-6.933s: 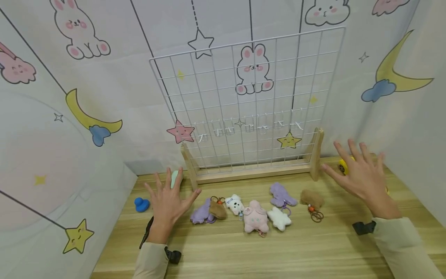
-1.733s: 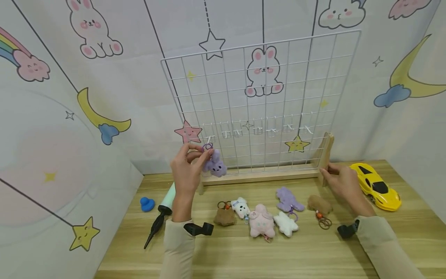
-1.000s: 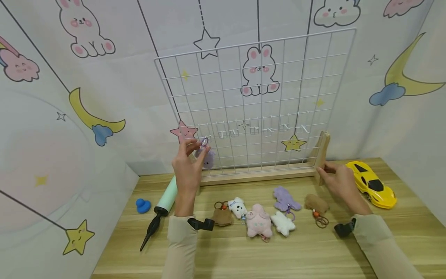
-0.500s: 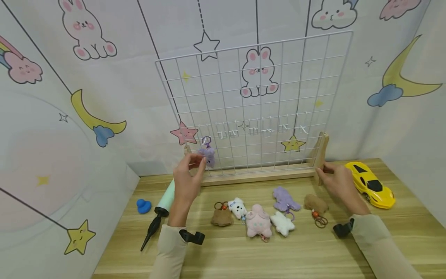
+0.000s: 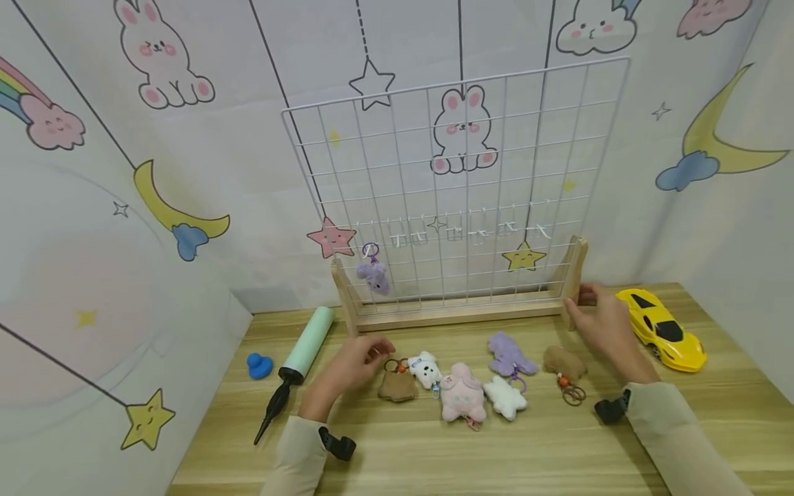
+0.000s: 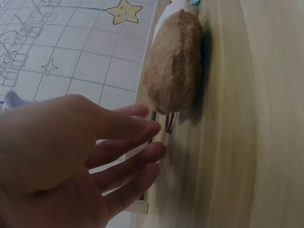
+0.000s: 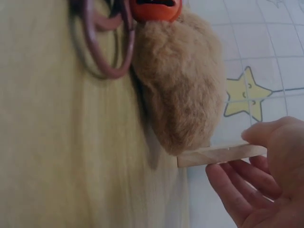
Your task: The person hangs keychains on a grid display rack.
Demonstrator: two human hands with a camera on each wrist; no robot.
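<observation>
My left hand hovers low beside a brown plush keychain, its fingers loosely bent near the ring. In the left wrist view the fingertips of this hand sit apart from the brown plush, with nothing between them. A purple plush keychain hangs by its ring from the leftmost hook on the white wire grid. My right hand pinches the right wooden leg of the grid's stand; the right wrist view shows thumb and fingers on opposite sides of the wood.
On the table lie a white dog plush, a pink plush, a white star plush, another purple plush and another brown one. A green-and-black pump and blue duck lie left. A yellow toy car stands right.
My left hand picked up the purple plush keychain, hung it on the leftmost hook and let go. It has since dropped toward the brown plush. The right hand came to the stand's leg and stays there.
</observation>
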